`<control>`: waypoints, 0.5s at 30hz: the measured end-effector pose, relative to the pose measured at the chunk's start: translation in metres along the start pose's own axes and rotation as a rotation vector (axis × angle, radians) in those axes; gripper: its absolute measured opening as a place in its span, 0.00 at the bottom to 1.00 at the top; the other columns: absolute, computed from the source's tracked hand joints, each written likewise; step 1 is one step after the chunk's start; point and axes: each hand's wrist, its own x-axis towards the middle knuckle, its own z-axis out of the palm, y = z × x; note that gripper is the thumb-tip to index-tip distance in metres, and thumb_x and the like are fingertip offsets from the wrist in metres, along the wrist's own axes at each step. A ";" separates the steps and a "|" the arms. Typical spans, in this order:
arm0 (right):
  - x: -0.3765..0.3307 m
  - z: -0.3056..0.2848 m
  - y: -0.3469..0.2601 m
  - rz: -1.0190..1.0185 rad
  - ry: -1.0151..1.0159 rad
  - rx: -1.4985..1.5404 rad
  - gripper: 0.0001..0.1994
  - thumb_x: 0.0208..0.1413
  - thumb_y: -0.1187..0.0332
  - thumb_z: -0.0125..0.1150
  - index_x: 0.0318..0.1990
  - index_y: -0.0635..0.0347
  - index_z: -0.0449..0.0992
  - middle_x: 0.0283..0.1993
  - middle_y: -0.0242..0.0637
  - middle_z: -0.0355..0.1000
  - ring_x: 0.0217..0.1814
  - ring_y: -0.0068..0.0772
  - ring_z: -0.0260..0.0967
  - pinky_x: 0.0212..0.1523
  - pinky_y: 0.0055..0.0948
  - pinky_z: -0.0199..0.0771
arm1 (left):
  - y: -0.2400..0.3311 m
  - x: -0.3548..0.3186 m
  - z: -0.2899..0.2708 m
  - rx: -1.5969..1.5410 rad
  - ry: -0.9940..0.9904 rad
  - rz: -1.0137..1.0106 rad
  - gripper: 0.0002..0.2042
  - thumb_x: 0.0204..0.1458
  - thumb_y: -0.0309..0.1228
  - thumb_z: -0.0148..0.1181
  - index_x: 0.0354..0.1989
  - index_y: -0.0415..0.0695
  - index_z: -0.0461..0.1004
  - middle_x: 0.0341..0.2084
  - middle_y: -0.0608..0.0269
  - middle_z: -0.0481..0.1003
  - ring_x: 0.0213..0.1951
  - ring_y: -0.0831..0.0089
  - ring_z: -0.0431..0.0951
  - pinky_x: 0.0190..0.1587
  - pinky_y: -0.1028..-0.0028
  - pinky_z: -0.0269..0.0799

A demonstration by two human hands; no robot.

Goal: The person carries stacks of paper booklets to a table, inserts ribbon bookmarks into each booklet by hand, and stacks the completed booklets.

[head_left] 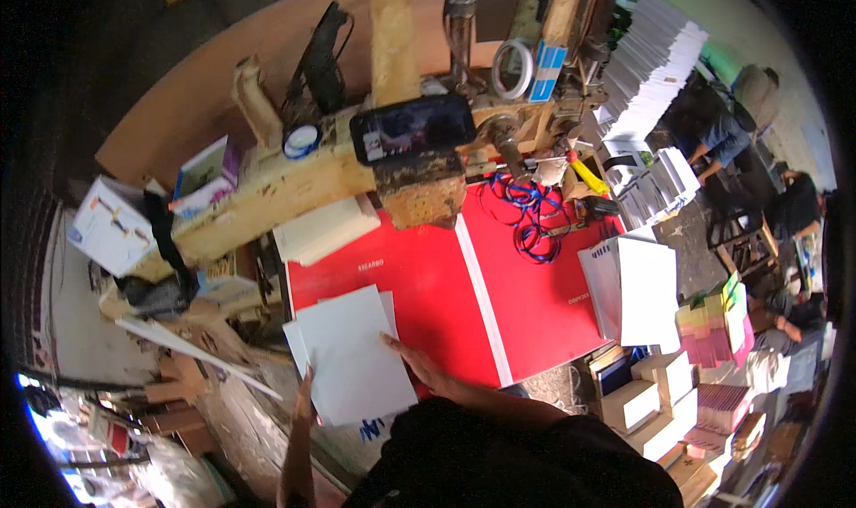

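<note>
A stack of white paper sheets [352,352], some sticking out unevenly at the far and left edges, lies on the red work surface [428,321] close to my body. My left hand [306,394] stands edge-on along the stack's left side, its fingers stretched out and partly hidden. Against the right edge rests my right hand [421,367], fingers extended, with a fingertip touching the top sheet. Neither hand is wrapped round anything. Blue marks show near the stack's lower end. Farther back on the red surface sits a pile of cream sheets [328,230].
A wooden beam [276,192] crosses behind the red surface, with a phone [415,129] and tape rolls [512,69] on or near it. Tangled blue ribbon [535,223] lies at the back right. White paper stacks [646,290] stand to the right; people sit beyond.
</note>
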 end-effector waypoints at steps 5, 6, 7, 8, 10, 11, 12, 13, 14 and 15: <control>-0.004 0.014 -0.026 0.348 -0.115 -0.048 0.50 0.49 0.29 0.52 0.65 0.65 0.55 0.60 0.54 0.62 0.61 0.60 0.62 0.52 0.58 0.68 | 0.032 0.003 0.019 -0.193 0.028 0.133 0.34 0.63 0.55 0.36 0.70 0.43 0.49 0.63 0.51 0.61 0.59 0.60 0.68 0.59 0.60 0.68; 0.002 0.016 -0.014 0.334 -0.107 -0.105 0.53 0.47 0.25 0.51 0.66 0.65 0.52 0.61 0.57 0.59 0.62 0.64 0.59 0.52 0.62 0.66 | 0.041 -0.007 0.033 -0.184 0.018 0.130 0.34 0.63 0.55 0.36 0.70 0.43 0.49 0.63 0.51 0.61 0.59 0.60 0.68 0.59 0.60 0.68; 0.005 0.018 -0.003 0.247 0.017 -0.410 0.54 0.47 0.24 0.48 0.66 0.67 0.52 0.61 0.59 0.57 0.64 0.63 0.55 0.54 0.63 0.62 | 0.044 -0.015 0.045 -0.223 0.035 0.121 0.35 0.62 0.56 0.38 0.69 0.42 0.51 0.62 0.50 0.62 0.58 0.59 0.70 0.58 0.60 0.69; 0.007 0.018 0.001 0.195 0.071 -0.564 0.54 0.48 0.24 0.47 0.66 0.68 0.52 0.61 0.59 0.56 0.65 0.63 0.53 0.56 0.63 0.60 | 0.047 -0.023 0.052 -0.264 0.059 0.114 0.35 0.61 0.56 0.39 0.68 0.41 0.52 0.61 0.50 0.63 0.56 0.59 0.71 0.56 0.61 0.71; 0.010 0.010 0.008 0.144 0.187 -0.689 0.55 0.48 0.24 0.45 0.66 0.70 0.52 0.61 0.61 0.53 0.67 0.62 0.50 0.58 0.63 0.56 | 0.057 -0.021 0.071 -0.200 0.067 0.067 0.36 0.60 0.56 0.40 0.68 0.41 0.52 0.60 0.49 0.64 0.56 0.59 0.71 0.55 0.61 0.72; 0.011 0.007 0.009 0.129 0.228 -0.664 0.55 0.49 0.24 0.44 0.66 0.71 0.52 0.61 0.61 0.52 0.67 0.62 0.48 0.59 0.64 0.54 | 0.060 -0.021 0.075 -0.138 0.084 0.027 0.36 0.60 0.57 0.41 0.68 0.41 0.52 0.60 0.49 0.64 0.55 0.58 0.72 0.55 0.62 0.72; 0.014 -0.001 0.017 0.131 0.230 -0.667 0.55 0.49 0.24 0.44 0.66 0.71 0.52 0.61 0.61 0.52 0.67 0.62 0.48 0.59 0.64 0.54 | 0.059 -0.022 0.080 -0.141 0.082 0.026 0.36 0.60 0.57 0.41 0.68 0.41 0.52 0.60 0.49 0.64 0.55 0.58 0.72 0.55 0.62 0.72; 0.019 -0.010 0.025 0.092 0.209 -0.600 0.53 0.49 0.24 0.44 0.63 0.71 0.55 0.62 0.62 0.51 0.67 0.61 0.48 0.60 0.64 0.51 | 0.058 -0.022 0.083 -0.188 0.046 0.024 0.36 0.60 0.56 0.41 0.68 0.41 0.53 0.59 0.50 0.65 0.54 0.59 0.73 0.54 0.62 0.73; 0.021 -0.013 0.026 0.054 0.194 -0.530 0.52 0.49 0.24 0.44 0.61 0.72 0.59 0.62 0.62 0.51 0.67 0.60 0.47 0.61 0.64 0.49 | 0.058 -0.020 0.084 -0.232 0.005 0.020 0.35 0.60 0.56 0.42 0.68 0.40 0.54 0.58 0.51 0.67 0.53 0.59 0.74 0.54 0.62 0.73; 0.022 -0.015 0.028 0.055 0.207 -0.524 0.52 0.49 0.24 0.44 0.61 0.72 0.59 0.62 0.62 0.51 0.67 0.60 0.47 0.61 0.64 0.49 | 0.057 -0.014 0.085 -0.227 -0.007 0.013 0.35 0.60 0.56 0.42 0.68 0.40 0.54 0.58 0.51 0.67 0.53 0.59 0.74 0.54 0.62 0.73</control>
